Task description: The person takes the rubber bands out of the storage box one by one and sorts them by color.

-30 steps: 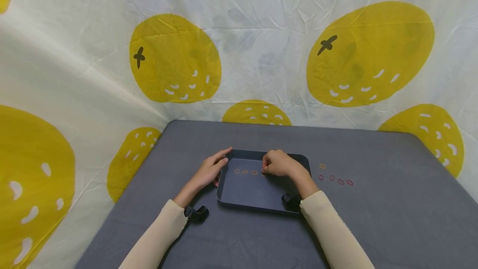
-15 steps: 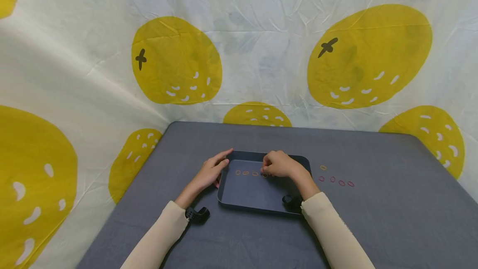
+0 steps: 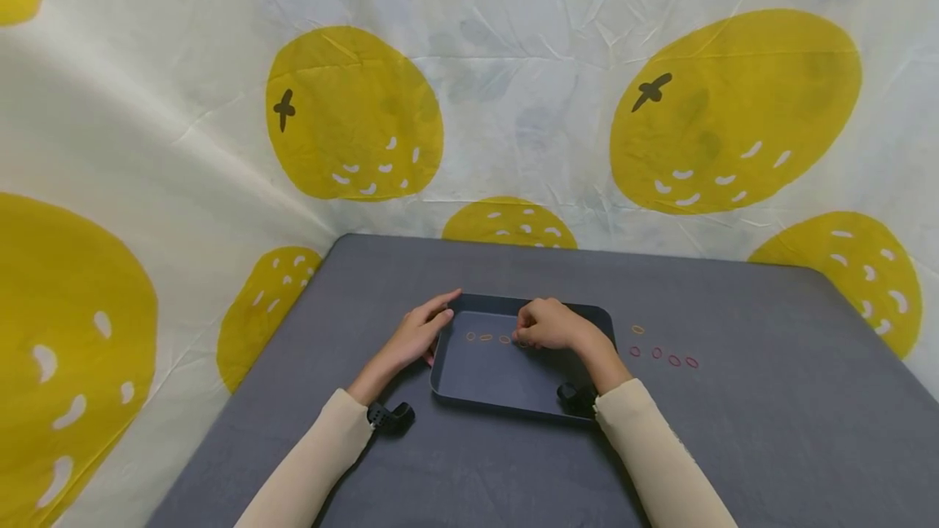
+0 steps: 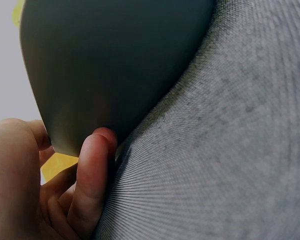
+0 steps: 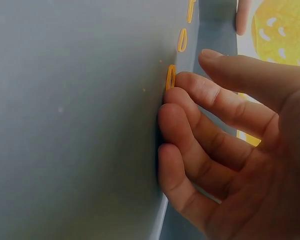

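My left hand (image 3: 418,336) grips the left side of a dark grey tray (image 3: 469,377); in the left wrist view its fingers (image 4: 92,175) press the outside of the tray wall. My right hand (image 3: 546,324) reaches down into the tray from the right. In the right wrist view its fingertips rest at the tray floor right beside an orange-yellow rubber band (image 5: 171,76), with the thumb held apart from the fingers. Several such bands, including an orange rubber band (image 3: 504,340), lie in a row across the tray. The rightmost is partly hidden by the right hand.
On the grey table (image 3: 741,430), right of the tray, lie a yellow rubber band (image 3: 638,330) and several red ones, such as a red rubber band (image 3: 674,360). A white curtain with yellow fruit prints (image 3: 352,112) hangs behind and to the left.
The right fingers stay low at the right end of the row; the band there showed more plainly half a second ago. The left hand keeps its hold on the tray.
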`<state>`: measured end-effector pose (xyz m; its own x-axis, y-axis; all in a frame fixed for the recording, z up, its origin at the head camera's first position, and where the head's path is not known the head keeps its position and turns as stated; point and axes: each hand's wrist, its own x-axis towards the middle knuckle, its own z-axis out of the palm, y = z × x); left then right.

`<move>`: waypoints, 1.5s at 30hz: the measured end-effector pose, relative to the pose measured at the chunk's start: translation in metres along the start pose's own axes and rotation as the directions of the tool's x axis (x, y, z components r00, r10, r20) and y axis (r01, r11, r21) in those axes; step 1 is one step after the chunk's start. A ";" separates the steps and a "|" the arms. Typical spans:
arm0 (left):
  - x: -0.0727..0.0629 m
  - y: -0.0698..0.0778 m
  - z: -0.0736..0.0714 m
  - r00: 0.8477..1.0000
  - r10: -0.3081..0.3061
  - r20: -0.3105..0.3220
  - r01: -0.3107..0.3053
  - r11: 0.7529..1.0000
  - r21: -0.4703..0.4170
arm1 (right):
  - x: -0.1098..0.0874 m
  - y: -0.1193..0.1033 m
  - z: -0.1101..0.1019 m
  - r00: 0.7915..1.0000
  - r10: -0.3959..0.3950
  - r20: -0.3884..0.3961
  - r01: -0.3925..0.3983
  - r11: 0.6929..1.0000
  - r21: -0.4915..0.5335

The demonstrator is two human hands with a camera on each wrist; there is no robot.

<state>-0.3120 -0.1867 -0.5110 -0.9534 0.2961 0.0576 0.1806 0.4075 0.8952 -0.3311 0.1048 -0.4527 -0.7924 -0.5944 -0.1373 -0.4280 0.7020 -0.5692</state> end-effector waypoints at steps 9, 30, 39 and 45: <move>-0.001 0.000 0.000 1.000 0.030 0.004 -0.030 0.999 0.013 | 0.001 0.002 0.003 1.000 -0.010 -0.009 0.010 1.000 -0.010; 0.001 0.001 0.002 1.000 0.012 -0.009 -0.012 1.000 0.014 | -0.002 -0.002 -0.001 1.000 -0.031 -0.004 0.031 1.000 -0.003; 0.000 0.003 0.002 1.000 -0.006 -0.010 0.006 1.000 0.011 | -0.003 -0.005 -0.005 0.998 -0.064 -0.014 0.064 0.998 -0.009; 0.000 0.004 0.001 1.000 -0.005 -0.007 0.005 1.000 0.008 | -0.003 -0.006 -0.009 0.998 -0.057 -0.023 0.057 0.998 -0.009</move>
<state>-0.3113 -0.1842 -0.5081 -0.9561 0.2877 0.0564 0.1777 0.4156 0.8920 -0.3301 0.1059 -0.4411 -0.7764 -0.6244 -0.0860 -0.4761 0.6704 -0.5691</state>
